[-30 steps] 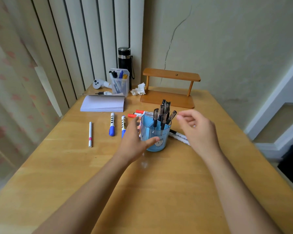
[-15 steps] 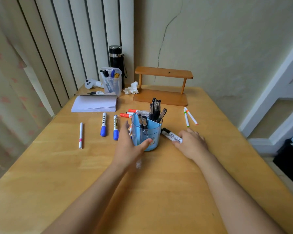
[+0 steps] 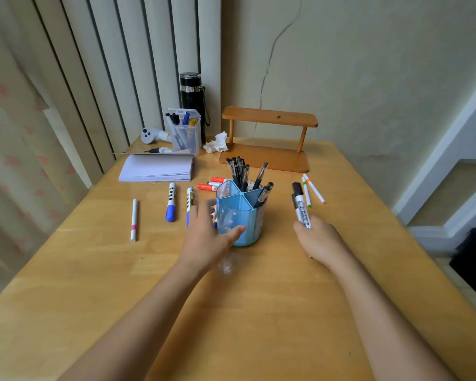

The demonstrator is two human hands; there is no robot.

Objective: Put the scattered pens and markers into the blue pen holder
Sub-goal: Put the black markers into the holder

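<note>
The blue pen holder point(image 3: 241, 213) stands mid-table with several black pens point(image 3: 241, 171) in its far compartments. My left hand point(image 3: 208, 237) wraps its left side, thumb across the front. My right hand point(image 3: 320, 239), right of the holder, grips a black-capped white marker point(image 3: 300, 203), lifted and pointing away. On the table lie two blue markers point(image 3: 171, 203) point(image 3: 190, 200), a white pen with a pink band point(image 3: 134, 220), red markers point(image 3: 208, 186) behind the holder, and two thin pens, green- and orange-tipped point(image 3: 312, 191).
At the back stand a wooden shelf point(image 3: 270, 122), a black flask point(image 3: 192, 97), a clear box of pens point(image 3: 184, 132), a crumpled tissue point(image 3: 217, 143), a white controller point(image 3: 151, 134) and a paper stack point(image 3: 157, 167). The table edge point(image 3: 396, 215) drops off at right.
My right hand closed on the black-capped marker lying right of the holder and raised it off the table. My left hand stayed on the holder.
</note>
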